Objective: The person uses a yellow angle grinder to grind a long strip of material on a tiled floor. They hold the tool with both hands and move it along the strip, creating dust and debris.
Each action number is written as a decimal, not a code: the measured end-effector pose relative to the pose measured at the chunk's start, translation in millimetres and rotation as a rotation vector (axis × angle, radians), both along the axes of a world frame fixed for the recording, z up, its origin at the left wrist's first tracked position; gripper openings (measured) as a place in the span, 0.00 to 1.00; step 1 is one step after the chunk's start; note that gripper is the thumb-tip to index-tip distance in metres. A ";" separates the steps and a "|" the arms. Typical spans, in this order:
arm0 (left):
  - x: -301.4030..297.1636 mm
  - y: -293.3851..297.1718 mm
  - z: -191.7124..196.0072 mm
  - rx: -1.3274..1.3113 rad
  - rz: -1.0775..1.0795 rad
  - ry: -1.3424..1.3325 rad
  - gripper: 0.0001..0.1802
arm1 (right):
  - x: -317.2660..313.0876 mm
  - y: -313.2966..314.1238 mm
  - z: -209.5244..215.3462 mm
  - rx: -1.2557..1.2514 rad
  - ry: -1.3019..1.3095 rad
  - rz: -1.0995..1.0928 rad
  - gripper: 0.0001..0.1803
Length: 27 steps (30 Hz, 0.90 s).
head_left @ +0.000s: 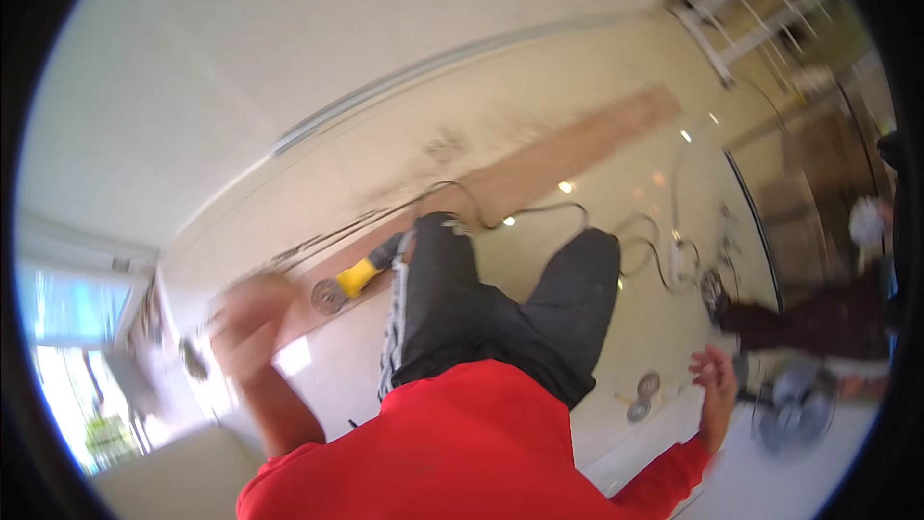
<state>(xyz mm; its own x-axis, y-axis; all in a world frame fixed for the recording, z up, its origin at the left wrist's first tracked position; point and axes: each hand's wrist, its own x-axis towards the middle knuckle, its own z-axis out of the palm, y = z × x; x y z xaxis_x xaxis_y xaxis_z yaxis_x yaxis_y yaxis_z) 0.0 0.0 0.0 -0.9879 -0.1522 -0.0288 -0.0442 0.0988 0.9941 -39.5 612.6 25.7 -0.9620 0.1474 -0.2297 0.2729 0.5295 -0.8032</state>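
Note:
My left hand (252, 323) is raised on the left and smeared by motion, so its fingers cannot be made out. Closest to it is a yellow and black angle grinder (358, 277) with a round disc at its near end. The grinder lies on a long reddish-brown board (587, 140), beside my left leg. On the right, my right hand (715, 387) hangs in the air with fingers loosely bent and apart, nothing in them. Two round discs (642, 397) lie on the floor to the left of it.
A black cable (539, 209) winds over the board and floor past my knees. At right are another person's dark-clad leg (808, 327) and a fan (797, 406). A white rack (760, 14) stands far right; a pale wall (318, 39) runs along the far side.

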 end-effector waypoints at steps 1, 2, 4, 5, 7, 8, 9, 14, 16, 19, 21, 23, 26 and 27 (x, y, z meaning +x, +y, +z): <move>27.9 -12.8 -3.2 -0.042 0.119 -0.025 0.15 | -6.5 -14.7 -9.0 -0.015 -0.021 0.022 0.30; 25.6 -5.9 -38.9 -0.269 0.159 -0.126 0.14 | -17.7 -30.7 -18.6 -0.043 -0.062 0.073 0.28; 41.0 0.3 -99.1 -0.542 0.301 -0.430 0.12 | -36.4 -47.8 -25.2 -0.083 -0.098 0.195 0.28; 59.6 -7.2 -132.1 -0.519 0.346 -0.519 0.11 | -42.5 -58.5 -28.1 -0.083 -0.126 0.223 0.27; 101.2 -28.8 -199.8 -0.448 0.456 -0.781 0.13 | -52.6 -83.6 -26.7 -0.093 -0.157 0.275 0.26; 115.7 -43.1 -235.8 -0.496 0.518 -0.857 0.16 | -61.6 -99.7 -24.3 -0.070 -0.168 0.313 0.26; 131.2 -53.2 -269.0 -0.538 0.587 -0.934 0.20 | -70.7 -114.0 -18.3 -0.049 -0.173 0.357 0.25; 177.1 -77.8 -375.1 -0.604 0.640 -1.308 0.44 | -156.1 -224.9 15.9 0.098 -0.093 0.738 0.22; 178.1 -83.1 -388.5 -0.623 0.671 -1.341 0.46 | -199.4 -289.5 15.0 0.163 -0.039 0.919 0.18; 182.4 -64.8 -395.5 -0.687 0.591 -1.352 0.47 | -261.4 -379.1 -41.7 0.317 -0.014 1.159 0.13; 184.0 -61.0 -391.9 -0.685 0.614 -1.286 0.47 | -281.5 -433.1 -104.8 0.370 0.200 1.442 0.16; 184.9 -58.5 -387.5 -0.681 0.643 -1.243 0.48 | -275.1 -489.4 -178.9 0.279 0.340 1.663 0.18; 189.1 -59.5 -378.6 -0.707 0.590 -1.271 0.47 | -232.4 -547.2 -273.8 0.417 0.241 1.982 0.26; 193.0 -61.0 -374.7 -0.697 0.569 -1.274 0.47 | -216.4 -557.4 -299.7 0.412 0.308 2.068 0.36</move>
